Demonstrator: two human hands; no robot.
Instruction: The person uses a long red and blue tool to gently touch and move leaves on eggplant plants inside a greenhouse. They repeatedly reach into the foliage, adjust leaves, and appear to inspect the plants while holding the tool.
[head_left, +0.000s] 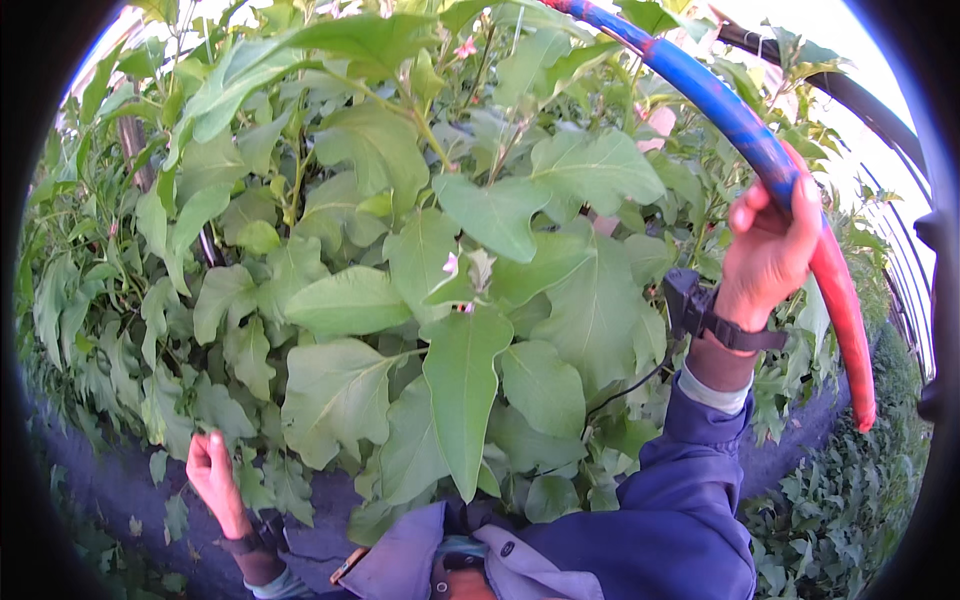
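My right hand (772, 240) is raised at the right, its fingers wrapped around a long blue and red pole (709, 82). The pole passes over the top of the foliage, and its red end hangs down to the right of my wrist. It looks bent, perhaps from the lens. Low on the left, my left hand (211, 469) has its fingers curled in beside the lower leaves, and I see nothing held in it. Broad-leaved eggplant plants (465, 375) with small pink-purple flowers (451, 264) fill the space before me.
Dark ground cover (330, 495) runs beneath the plants. More low foliage (817, 517) grows at the lower right. Curved greenhouse frame bars (832, 82) rise at the right. A black wrist device (694, 304) is strapped to my right wrist, with a cable (630, 390) near the leaves.
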